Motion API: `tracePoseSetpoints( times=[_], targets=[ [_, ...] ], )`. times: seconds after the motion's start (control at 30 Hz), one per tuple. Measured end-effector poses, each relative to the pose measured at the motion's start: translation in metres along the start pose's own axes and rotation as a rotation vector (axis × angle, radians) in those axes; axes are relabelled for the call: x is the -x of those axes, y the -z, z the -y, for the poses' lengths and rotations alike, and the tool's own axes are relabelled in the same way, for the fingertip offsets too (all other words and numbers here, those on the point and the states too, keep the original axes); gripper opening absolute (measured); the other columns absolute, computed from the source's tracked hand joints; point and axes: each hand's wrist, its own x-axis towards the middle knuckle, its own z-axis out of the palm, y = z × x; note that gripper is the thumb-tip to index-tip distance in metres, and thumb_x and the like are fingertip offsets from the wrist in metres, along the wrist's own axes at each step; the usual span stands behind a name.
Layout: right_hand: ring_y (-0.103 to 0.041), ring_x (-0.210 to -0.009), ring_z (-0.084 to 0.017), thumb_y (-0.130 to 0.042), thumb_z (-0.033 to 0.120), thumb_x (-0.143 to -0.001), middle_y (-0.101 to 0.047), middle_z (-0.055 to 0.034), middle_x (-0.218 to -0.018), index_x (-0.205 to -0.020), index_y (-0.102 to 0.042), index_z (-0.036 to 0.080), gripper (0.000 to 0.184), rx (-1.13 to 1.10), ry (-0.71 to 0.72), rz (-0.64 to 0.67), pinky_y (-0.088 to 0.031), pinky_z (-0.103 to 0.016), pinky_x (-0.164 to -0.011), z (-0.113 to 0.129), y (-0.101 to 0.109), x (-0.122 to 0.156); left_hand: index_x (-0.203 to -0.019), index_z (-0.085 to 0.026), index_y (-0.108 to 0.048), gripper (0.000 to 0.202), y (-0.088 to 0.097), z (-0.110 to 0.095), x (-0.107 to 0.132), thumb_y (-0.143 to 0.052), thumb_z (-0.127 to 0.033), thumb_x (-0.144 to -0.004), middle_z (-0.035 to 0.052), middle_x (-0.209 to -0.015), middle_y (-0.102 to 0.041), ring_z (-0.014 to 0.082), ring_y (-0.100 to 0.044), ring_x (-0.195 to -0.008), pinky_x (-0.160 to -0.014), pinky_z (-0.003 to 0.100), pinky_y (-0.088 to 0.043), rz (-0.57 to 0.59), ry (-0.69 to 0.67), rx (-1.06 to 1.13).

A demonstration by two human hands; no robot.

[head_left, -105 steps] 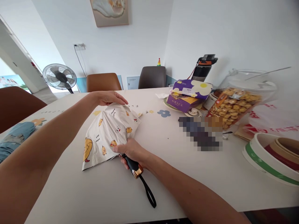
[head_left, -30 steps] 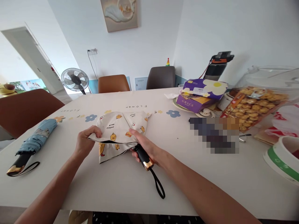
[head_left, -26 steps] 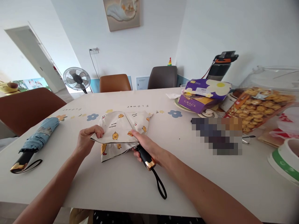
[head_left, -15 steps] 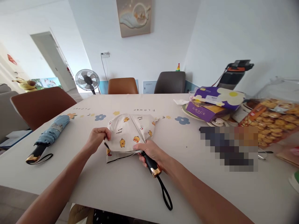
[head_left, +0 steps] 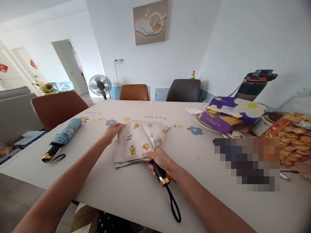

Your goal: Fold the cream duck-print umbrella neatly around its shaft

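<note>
Right hand (head_left: 162, 160) clamps its fingers on the umbrella handle (head_left: 160, 173); left hand (head_left: 112, 131) presses the canopy (head_left: 137, 142), fingers seemingly open.

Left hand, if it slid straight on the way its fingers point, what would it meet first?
The duck-print umbrella canopy, it seems: the left hand touches its left edge, fingers aimed across it.
</note>
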Motion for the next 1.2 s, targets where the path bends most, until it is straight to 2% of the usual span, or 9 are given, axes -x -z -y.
tracePoseSetpoints(
  times=[0.07, 0.17, 0.43, 0.57, 0.73, 1.0, 1.07, 1.13, 1.2],
  targets=[
    [-0.04, -0.039, -0.006, -0.064, 0.025, -0.068, -0.045, 0.0034, -0.058, -0.075, -0.043, 0.018, 0.023, -0.004, -0.015, -0.009, -0.036, -0.019, -0.029, 0.0, 0.0, 0.0, -0.073, -0.017, -0.061, 0.033, -0.002, 0.002, -0.001, -0.067, -0.047, -0.062, -0.0018, -0.065, -0.053, 0.0104, -0.045, -0.061, -0.054, 0.022, -0.035, 0.026, 0.026, 0.102],
    [-0.04, -0.039, -0.006, -0.066, 0.027, -0.067, -0.046, 0.0033, -0.059, -0.075, -0.042, 0.018, 0.026, -0.017, -0.011, 0.008, -0.036, -0.02, -0.028, -0.002, 0.002, 0.0, -0.075, -0.018, -0.058, 0.035, 0.0, 0.007, 0.003, -0.069, -0.048, -0.061, -0.0029, -0.065, -0.051, 0.0089, -0.043, -0.057, -0.05, 0.021, -0.032, 0.097, 0.019, 0.188],
    [-0.04, -0.038, -0.006, -0.066, 0.026, -0.067, -0.045, 0.0034, -0.058, -0.073, -0.043, 0.018, 0.025, -0.025, -0.029, -0.001, -0.036, -0.02, -0.027, 0.002, 0.0, 0.003, -0.071, -0.017, -0.059, 0.04, 0.006, 0.015, 0.008, -0.063, -0.056, -0.065, 0.0015, -0.071, -0.057, 0.0152, -0.05, -0.065, -0.056, 0.025, -0.035, 0.296, 0.002, -0.005],
    [-0.04, -0.037, -0.007, -0.065, 0.024, -0.067, -0.044, 0.0039, -0.057, -0.073, -0.045, 0.017, 0.023, -0.009, -0.032, -0.004, -0.036, -0.02, -0.027, 0.003, -0.002, 0.003, -0.071, -0.018, -0.063, 0.041, 0.013, 0.02, -0.002, -0.063, -0.059, -0.063, 0.0012, -0.077, -0.061, 0.0173, -0.051, -0.073, -0.06, 0.026, -0.036, 0.218, -0.002, -0.187],
    [-0.041, -0.039, -0.007, -0.065, 0.025, -0.067, -0.046, 0.0031, -0.059, -0.074, -0.045, 0.017, 0.023, -0.012, -0.005, 0.016, -0.036, -0.02, -0.028, -0.001, 0.001, 0.0, -0.069, -0.019, -0.064, 0.041, 0.022, 0.03, -0.011, -0.062, -0.059, -0.062, 0.0004, -0.077, -0.063, 0.0168, -0.051, -0.073, -0.063, 0.025, -0.036, 0.199, 0.011, -0.192],
    [-0.04, -0.039, -0.006, -0.065, 0.024, -0.067, -0.045, 0.0036, -0.058, -0.073, -0.042, 0.018, 0.025, -0.007, -0.023, 0.007, -0.036, -0.02, -0.028, 0.002, -0.001, 0.003, -0.05, -0.017, -0.048, 0.038, 0.011, 0.033, -0.009, -0.061, -0.05, -0.065, 0.0028, -0.106, -0.061, 0.0179, -0.052, -0.08, -0.067, 0.027, -0.038, 0.195, -0.105, -0.28],
    [-0.04, -0.038, -0.006, -0.063, 0.022, -0.067, -0.044, 0.004, -0.057, -0.072, -0.041, 0.018, 0.023, 0.0, -0.029, -0.001, -0.036, -0.019, -0.028, 0.003, -0.002, 0.004, -0.057, -0.018, -0.053, 0.028, 0.007, 0.03, -0.006, -0.062, -0.044, -0.065, 0.0042, -0.111, -0.059, 0.0204, -0.053, -0.087, -0.072, 0.028, -0.038, 0.121, -0.126, -0.317],
    [-0.04, -0.038, -0.006, -0.062, 0.02, -0.067, -0.043, 0.0045, -0.056, -0.071, -0.04, 0.018, 0.023, 0.01, -0.027, -0.007, -0.036, -0.019, -0.028, 0.004, -0.004, 0.005, -0.074, -0.021, -0.059, 0.019, 0.002, 0.025, -0.001, -0.061, -0.038, -0.066, 0.0046, -0.114, -0.057, 0.0233, -0.051, -0.096, -0.078, 0.031, -0.038, -0.017, -0.151, -0.335],
    [-0.04, -0.037, -0.006, -0.062, 0.02, -0.067, -0.044, 0.0047, -0.056, -0.071, -0.04, 0.019, 0.022, 0.018, -0.022, -0.014, -0.036, -0.019, -0.027, 0.005, -0.005, 0.006, -0.089, -0.023, -0.058, 0.023, -0.006, 0.019, 0.007, -0.057, -0.034, -0.07, 0.0044, -0.113, -0.057, 0.0242, -0.05, -0.101, -0.081, 0.033, -0.038, -0.126, -0.207, -0.342]
  ],
)
